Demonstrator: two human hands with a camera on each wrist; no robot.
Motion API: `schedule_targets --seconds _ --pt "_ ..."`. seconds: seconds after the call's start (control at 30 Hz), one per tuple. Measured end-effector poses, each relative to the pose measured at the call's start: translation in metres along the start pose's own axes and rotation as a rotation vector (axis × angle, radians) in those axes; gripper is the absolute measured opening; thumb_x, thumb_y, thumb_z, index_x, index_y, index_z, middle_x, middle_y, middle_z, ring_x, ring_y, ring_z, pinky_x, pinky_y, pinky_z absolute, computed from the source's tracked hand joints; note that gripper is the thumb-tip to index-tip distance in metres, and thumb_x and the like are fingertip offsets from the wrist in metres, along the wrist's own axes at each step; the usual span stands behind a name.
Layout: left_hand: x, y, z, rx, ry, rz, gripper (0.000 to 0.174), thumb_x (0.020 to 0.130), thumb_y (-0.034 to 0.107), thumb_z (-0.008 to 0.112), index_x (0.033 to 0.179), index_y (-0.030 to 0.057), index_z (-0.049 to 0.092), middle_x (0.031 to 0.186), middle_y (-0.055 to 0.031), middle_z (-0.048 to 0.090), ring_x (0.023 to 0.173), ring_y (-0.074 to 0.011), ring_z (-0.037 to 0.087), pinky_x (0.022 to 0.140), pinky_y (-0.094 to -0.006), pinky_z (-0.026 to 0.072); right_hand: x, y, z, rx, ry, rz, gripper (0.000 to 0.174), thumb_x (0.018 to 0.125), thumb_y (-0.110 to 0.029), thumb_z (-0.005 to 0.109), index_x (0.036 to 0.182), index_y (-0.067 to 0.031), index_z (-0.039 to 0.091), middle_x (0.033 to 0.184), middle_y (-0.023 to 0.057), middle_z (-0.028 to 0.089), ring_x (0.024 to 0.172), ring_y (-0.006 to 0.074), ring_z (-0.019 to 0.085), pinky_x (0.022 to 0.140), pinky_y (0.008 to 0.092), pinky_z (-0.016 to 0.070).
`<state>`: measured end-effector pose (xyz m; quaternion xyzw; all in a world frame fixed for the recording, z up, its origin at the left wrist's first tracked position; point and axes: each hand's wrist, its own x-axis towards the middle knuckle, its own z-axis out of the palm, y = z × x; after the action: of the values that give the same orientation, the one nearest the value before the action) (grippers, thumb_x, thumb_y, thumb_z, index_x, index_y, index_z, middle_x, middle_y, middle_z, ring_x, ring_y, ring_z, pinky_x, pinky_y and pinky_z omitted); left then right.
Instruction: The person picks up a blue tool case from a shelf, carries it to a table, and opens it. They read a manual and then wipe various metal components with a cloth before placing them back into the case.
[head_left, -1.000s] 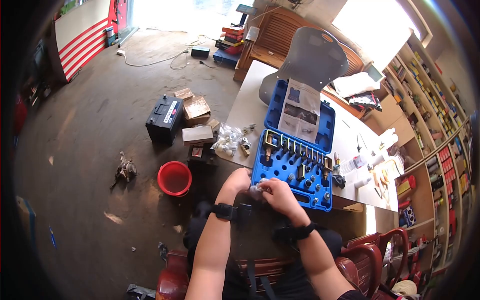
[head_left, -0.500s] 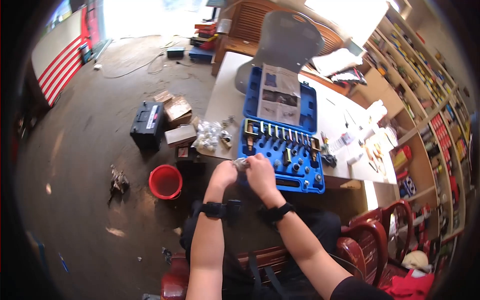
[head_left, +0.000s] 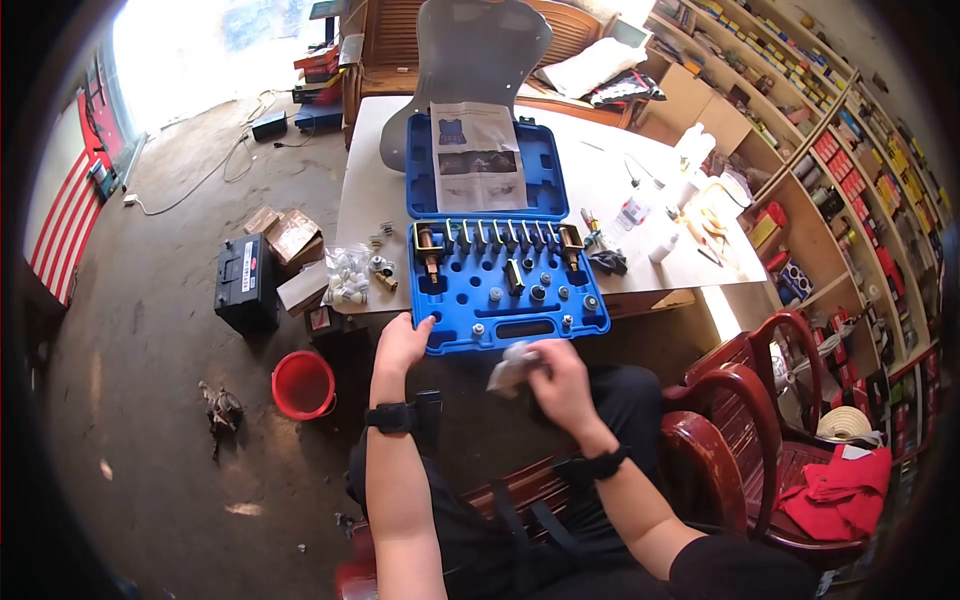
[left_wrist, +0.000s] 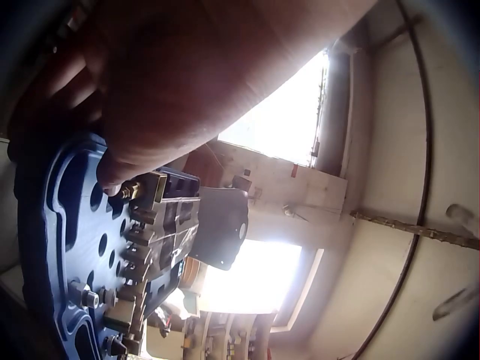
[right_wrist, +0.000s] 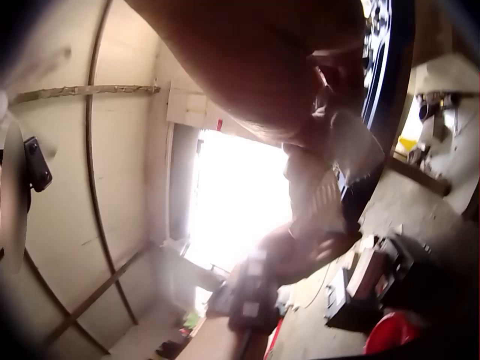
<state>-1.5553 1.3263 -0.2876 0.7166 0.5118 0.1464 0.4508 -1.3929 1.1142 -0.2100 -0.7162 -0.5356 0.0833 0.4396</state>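
A blue tool case (head_left: 462, 338) lies open at the table's front edge, with a printed sheet (head_left: 478, 190) leaning in its lid. My left hand (head_left: 402, 343) grips the case's near left corner, thumb on top. That thumb also shows over the blue tray (left_wrist: 75, 247) in the left wrist view. Just in front of the case, my right hand (head_left: 563, 385) pinches a crumpled whitish rag (head_left: 508, 370), which hangs to the left of the fingers. Brass-coloured pullers (head_left: 430, 250), a row of metal brackets (head_left: 497, 236) and several round fittings sit in the tray.
Left of the case are a bag of white parts (head_left: 347, 275) and loose metal fittings (head_left: 382, 268). Bottles (head_left: 663, 247) stand at the right. A black battery (head_left: 245, 285) and a red bucket (head_left: 303, 385) are on the floor. A wooden chair (head_left: 720, 440) is close on the right.
Both hands were together at the rag by the case's front left. Now the left hand has taken the case's corner, and the right has moved right with the rag. The head view has turned right.
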Motion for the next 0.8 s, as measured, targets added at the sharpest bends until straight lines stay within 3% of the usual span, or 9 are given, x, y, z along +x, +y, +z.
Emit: schedule_targets --seconds 0.17,0.23,0.33,0.4,0.53,0.67,0.8 --pt "0.006 -0.006 0.010 0.004 0.001 0.015 0.047 0.090 0.040 0.064 0.100 -0.0059 0.063 0.096 -0.0263 0.068 0.095 -0.0387 0.067 0.084 -0.0430 0.0513 0.004 0.070 -0.038 -0.300 0.352 0.135 0.020 0.080 -0.001 0.065 0.100 -0.0026 0.067 0.099 0.0125 0.062 0.097 0.0295 0.057 0.085 0.0376 0.0473" --pt "0.011 -0.013 0.014 0.015 -0.006 0.024 0.044 0.090 0.037 0.065 0.101 -0.0055 0.065 0.095 -0.0242 0.069 0.091 -0.0354 0.068 0.082 -0.0414 0.0525 0.004 0.093 -0.019 -0.362 0.365 0.121 0.016 0.082 -0.006 0.067 0.097 -0.0036 0.067 0.099 0.0109 0.062 0.100 0.0304 0.054 0.091 0.0402 0.0424" --pt "0.019 -0.020 0.015 0.013 -0.011 0.015 0.042 0.090 0.035 0.066 0.102 -0.0052 0.068 0.092 -0.0215 0.071 0.085 -0.0305 0.070 0.079 -0.0392 0.0540 0.007 0.050 0.031 -0.334 0.361 0.123 0.010 0.082 -0.008 0.068 0.090 -0.0035 0.065 0.098 0.0117 0.063 0.099 0.0312 0.054 0.091 0.0414 0.0392" --pt "0.008 -0.006 0.005 0.002 -0.053 0.027 0.041 0.089 0.033 0.067 0.102 -0.0058 0.068 0.090 -0.0205 0.071 0.082 -0.0271 0.071 0.076 -0.0372 0.0541 0.007 0.016 0.067 -0.267 0.322 -0.066 0.012 0.081 -0.004 0.069 0.092 -0.0038 0.066 0.094 0.0111 0.063 0.098 0.0301 0.054 0.089 0.0392 0.0409" --pt "0.001 0.002 0.002 -0.078 -0.057 -0.040 0.042 0.089 0.034 0.067 0.101 -0.0064 0.067 0.092 -0.0211 0.071 0.083 -0.0283 0.070 0.075 -0.0383 0.0533 0.014 -0.019 0.113 -0.109 0.219 -0.144 0.019 0.079 -0.002 0.068 0.097 -0.0051 0.070 0.099 0.0093 0.065 0.099 0.0314 0.055 0.090 0.0402 0.0440" --pt "-0.003 0.008 -0.001 -0.020 -0.037 -0.006 0.043 0.090 0.035 0.067 0.101 -0.0063 0.067 0.092 -0.0217 0.070 0.085 -0.0294 0.070 0.077 -0.0388 0.0530 0.017 -0.012 0.092 -0.079 0.076 -0.183 0.022 0.077 0.002 0.067 0.097 -0.0058 0.070 0.100 0.0089 0.065 0.098 0.0312 0.056 0.088 0.0402 0.0465" --pt "0.009 -0.007 0.006 -0.027 -0.057 0.014 0.043 0.089 0.036 0.066 0.097 -0.0065 0.065 0.090 -0.0257 0.069 0.087 -0.0365 0.069 0.078 -0.0426 0.0524 0.010 0.018 0.051 -0.265 0.156 -0.086 0.019 0.079 0.002 0.067 0.097 -0.0035 0.069 0.095 0.0110 0.065 0.095 0.0301 0.058 0.084 0.0391 0.0471"
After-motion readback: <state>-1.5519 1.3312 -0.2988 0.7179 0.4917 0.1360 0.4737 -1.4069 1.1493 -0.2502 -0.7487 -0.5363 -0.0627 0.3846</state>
